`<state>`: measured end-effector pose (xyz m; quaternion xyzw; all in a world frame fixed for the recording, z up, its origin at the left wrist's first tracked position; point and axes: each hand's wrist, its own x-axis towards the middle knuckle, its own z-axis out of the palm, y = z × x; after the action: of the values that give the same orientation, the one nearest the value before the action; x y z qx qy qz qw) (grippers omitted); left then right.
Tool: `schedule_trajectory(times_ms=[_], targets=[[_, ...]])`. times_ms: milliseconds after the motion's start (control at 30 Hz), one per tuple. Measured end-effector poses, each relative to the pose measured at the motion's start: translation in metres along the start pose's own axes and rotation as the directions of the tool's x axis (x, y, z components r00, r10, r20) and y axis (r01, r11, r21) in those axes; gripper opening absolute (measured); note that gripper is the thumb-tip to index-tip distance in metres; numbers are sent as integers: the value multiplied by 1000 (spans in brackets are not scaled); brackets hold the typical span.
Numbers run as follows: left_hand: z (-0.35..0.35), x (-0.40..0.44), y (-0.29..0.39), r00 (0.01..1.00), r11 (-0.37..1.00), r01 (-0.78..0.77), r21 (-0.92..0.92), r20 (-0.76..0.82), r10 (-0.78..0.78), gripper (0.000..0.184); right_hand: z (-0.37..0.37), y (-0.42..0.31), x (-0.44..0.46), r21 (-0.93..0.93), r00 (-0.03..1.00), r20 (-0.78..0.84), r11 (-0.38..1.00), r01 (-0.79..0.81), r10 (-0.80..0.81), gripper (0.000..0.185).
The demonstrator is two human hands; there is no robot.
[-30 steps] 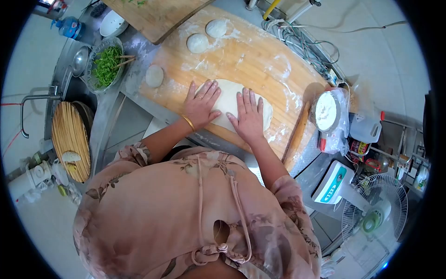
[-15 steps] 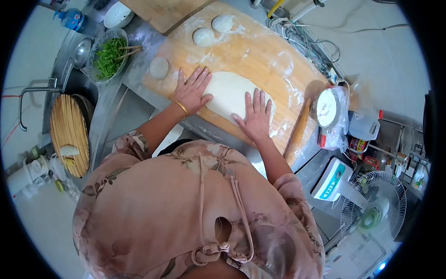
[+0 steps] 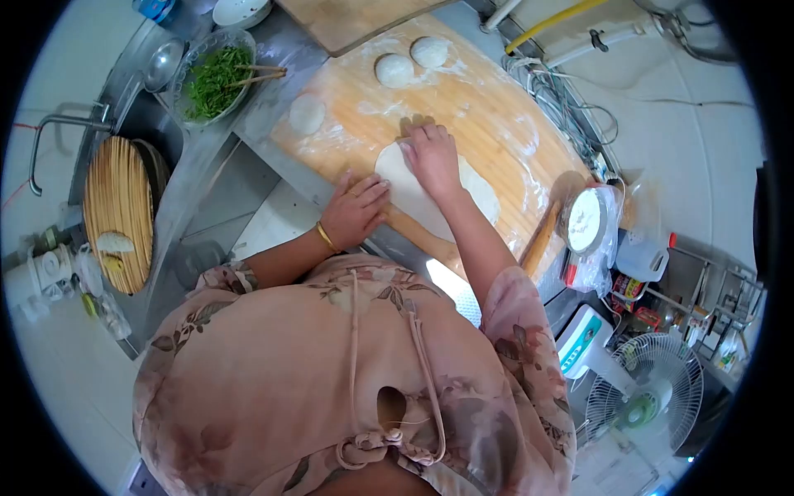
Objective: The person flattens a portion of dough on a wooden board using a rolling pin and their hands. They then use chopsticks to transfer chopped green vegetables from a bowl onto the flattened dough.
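Note:
A flat sheet of dough (image 3: 405,188) lies near the front edge of the floured wooden board (image 3: 484,107). My right hand (image 3: 434,161) is at the far left part of the sheet, fingers bent and closed on its edge; the fingertips are partly hidden. My left hand (image 3: 356,213), wearing a yellow bracelet, rests at the board's front edge just left of the dough. Its fingers are stretched out and hold nothing. Three round dough pieces sit farther off: one (image 3: 307,113) at the left, a pair (image 3: 394,71) at the back.
A rolling pin (image 3: 542,236) lies along the board's right side, by a bowl of flour (image 3: 585,221). Left of the board stands a bowl of chopped greens (image 3: 217,83) with chopsticks. A scale (image 3: 582,339) and a fan (image 3: 645,393) are at the lower right.
My right hand has gone from lying flat on the dough to gripping its far left edge. My left hand has slid off the sheet toward me. The view has shifted slightly.

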<state>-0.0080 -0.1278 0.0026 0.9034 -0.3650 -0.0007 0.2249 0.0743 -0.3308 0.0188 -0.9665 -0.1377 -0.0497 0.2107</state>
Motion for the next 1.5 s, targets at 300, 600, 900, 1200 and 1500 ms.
schedule_trajectory(times_ms=[300, 600, 900, 1200, 1500], targets=[[-2, -2, -4, 997, 1000, 7, 21, 74, -8, 57, 14, 3, 14, 14, 998, 52, 999, 47, -47, 25], [3, -2, -4, 995, 1000, -1, 25, 97, -2, 65, 33, 20, 46, -142, 941, -132, 945, 293, -312, 22], [-7, 24, -5, 995, 998, 28, -59, 102, -21, 51, -9, 31, -47, -95, 999, 20, 995, -24, 26, 58], [-11, 74, 13, 999, 999, -6, -35, 42, 7, 52, -31, 22, -79, -125, 971, 177, 982, -141, 161, 77], [31, 102, 28, 929, 978, -199, 61, 329, 169, 75, -57, 42, -153, -63, 892, -154, 897, -438, 425, 73]])
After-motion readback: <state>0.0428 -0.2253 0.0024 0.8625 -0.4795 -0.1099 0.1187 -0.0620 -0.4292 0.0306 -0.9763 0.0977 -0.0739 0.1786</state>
